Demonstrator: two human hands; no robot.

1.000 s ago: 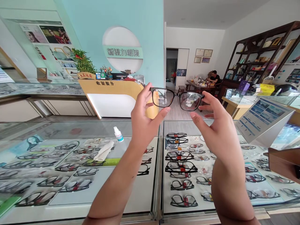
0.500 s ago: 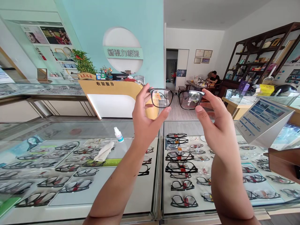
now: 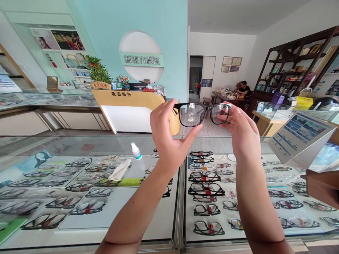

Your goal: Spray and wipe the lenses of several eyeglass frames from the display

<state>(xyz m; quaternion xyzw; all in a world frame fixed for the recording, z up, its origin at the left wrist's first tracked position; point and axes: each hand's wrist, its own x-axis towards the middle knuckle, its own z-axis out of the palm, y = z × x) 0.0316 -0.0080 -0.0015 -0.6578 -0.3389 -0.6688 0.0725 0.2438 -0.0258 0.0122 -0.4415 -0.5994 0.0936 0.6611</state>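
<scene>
A pair of black-framed eyeglasses (image 3: 192,115) is held up above the glass counter, lenses facing me and slightly turned. My left hand (image 3: 169,135) grips the left end, with the fingers at the upper corner and the thumb under the left lens. At the other end, my right hand (image 3: 245,128) pinches the frame near the right hinge, its fingertips partly behind the lens. Below my left hand, a white spray bottle (image 3: 136,151) stands on the glass beside a crumpled pale cloth (image 3: 120,170).
Many eyeglasses (image 3: 206,190) lie in rows inside the glass display counter (image 3: 182,211). A tilted information stand (image 3: 302,137) and a brown box (image 3: 321,187) sit at right. Beyond are a cashier desk (image 3: 122,120) and a person (image 3: 244,89) seated at a table.
The glasses have turned and shifted a little right. My right hand has moved from thumb under the right lens to a pinch at the right hinge.
</scene>
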